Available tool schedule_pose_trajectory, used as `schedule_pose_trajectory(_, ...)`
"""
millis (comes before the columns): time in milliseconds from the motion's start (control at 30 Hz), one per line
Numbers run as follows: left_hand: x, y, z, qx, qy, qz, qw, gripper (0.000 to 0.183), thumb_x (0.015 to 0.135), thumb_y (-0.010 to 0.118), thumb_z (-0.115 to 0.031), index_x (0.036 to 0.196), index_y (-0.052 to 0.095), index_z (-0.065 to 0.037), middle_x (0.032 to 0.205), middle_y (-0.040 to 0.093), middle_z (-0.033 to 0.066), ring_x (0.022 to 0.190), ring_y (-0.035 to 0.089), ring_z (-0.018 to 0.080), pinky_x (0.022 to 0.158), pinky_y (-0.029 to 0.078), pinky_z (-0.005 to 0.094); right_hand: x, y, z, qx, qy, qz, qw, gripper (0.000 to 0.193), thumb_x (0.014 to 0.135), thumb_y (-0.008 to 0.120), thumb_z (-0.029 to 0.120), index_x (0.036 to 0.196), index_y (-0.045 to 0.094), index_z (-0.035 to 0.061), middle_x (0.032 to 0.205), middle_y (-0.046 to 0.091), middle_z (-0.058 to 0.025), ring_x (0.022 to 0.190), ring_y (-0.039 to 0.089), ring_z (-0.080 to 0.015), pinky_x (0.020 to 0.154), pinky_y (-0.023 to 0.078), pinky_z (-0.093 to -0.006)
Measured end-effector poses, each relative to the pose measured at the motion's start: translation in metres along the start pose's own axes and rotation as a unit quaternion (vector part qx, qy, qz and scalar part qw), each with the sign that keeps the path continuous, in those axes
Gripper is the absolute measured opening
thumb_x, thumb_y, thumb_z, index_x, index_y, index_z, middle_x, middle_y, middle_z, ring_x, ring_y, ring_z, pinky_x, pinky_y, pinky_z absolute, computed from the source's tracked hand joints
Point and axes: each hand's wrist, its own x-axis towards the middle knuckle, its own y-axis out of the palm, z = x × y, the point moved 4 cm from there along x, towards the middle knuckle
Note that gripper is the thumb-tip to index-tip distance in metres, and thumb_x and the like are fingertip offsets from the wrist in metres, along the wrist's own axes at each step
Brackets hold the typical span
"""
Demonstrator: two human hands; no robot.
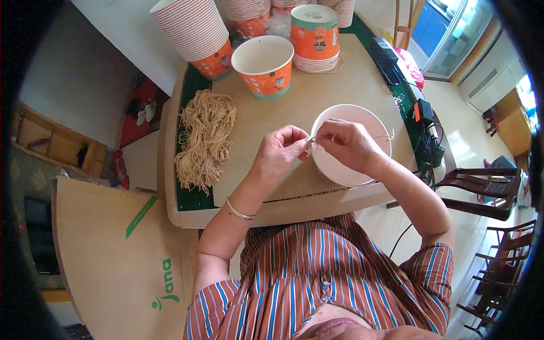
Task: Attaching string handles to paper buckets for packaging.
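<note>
A white-lined paper bucket (347,174) stands before me on the table, its mouth facing up. At its left rim my left hand (279,151) and my right hand (352,146) meet, thumbs and fingertips pinched on a thin pale string (321,137). More of this string shows by the bucket's right rim, where a short end sticks out. The fingers partly hide how the string passes at the left rim. Left of my hands lies a loose bundle of beige cord (205,139).
Beyond my hands stands an orange paper bucket (267,79). Behind it are an upside-down stack of buckets (315,42) and a tall leaning stack (190,31). Black cables and adapters (429,133) run along the table's right edge. A large cardboard sheet (107,243) leans at the left.
</note>
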Motion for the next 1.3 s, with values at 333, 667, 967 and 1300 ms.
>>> schedule_pose_trajectory(333, -0.002, -0.001, 0.001, 0.057, 0.037, -0.005, 0.998, 0.007, 0.093, 0.065, -0.006, 0.096, 0.065, 0.000, 0.084, 0.065, 0.0004, 0.073, 0.059, 0.0051, 0.065, 0.052, 0.0212, 0.001, 0.000, 0.003, -0.005, 0.050, -0.005, 0.999, 0.009, 0.088, 0.065, 0.007, 0.095, 0.067, 0.0020, 0.085, 0.064, -0.0084, 0.073, 0.064, -0.0128, 0.062, 0.052, -0.0277)
schedule_pose_trajectory(667, -0.002, -0.002, 0.001, 0.055, 0.027, -0.018, 0.998, 0.008, 0.093, 0.066, -0.007, 0.097, 0.064, 0.000, 0.085, 0.066, 0.0006, 0.074, 0.061, 0.0050, 0.065, 0.053, 0.0213, -0.011, 0.005, 0.033, -0.198, -0.131, -0.070, 0.969, 0.008, 0.085, 0.064, 0.009, 0.090, 0.060, 0.0040, 0.089, 0.058, -0.0145, 0.077, 0.064, -0.0371, 0.067, 0.053, -0.0449)
schedule_pose_trajectory(967, -0.002, -0.002, 0.003, 0.058, 0.038, -0.025, 0.997, 0.009, 0.093, 0.066, -0.008, 0.096, 0.064, 0.000, 0.084, 0.064, -0.0007, 0.072, 0.059, 0.0042, 0.065, 0.053, 0.0211, -0.001, 0.003, 0.010, -0.051, -0.015, -0.055, 0.997, 0.008, 0.084, 0.065, 0.004, 0.092, 0.066, 0.0018, 0.084, 0.059, -0.0087, 0.070, 0.061, -0.0191, 0.064, 0.050, -0.0300)
schedule_pose_trajectory(1300, -0.002, 0.000, 0.002, 0.044, 0.020, -0.019, 0.999, 0.009, 0.094, 0.065, -0.009, 0.096, 0.064, -0.001, 0.083, 0.064, -0.0006, 0.073, 0.059, 0.0042, 0.065, 0.051, 0.0204, -0.001, 0.004, 0.008, -0.003, 0.050, 0.001, 0.999, 0.015, 0.088, 0.067, 0.009, 0.101, 0.065, 0.0033, 0.082, 0.063, -0.0048, 0.071, 0.058, -0.0108, 0.065, 0.050, -0.0262)
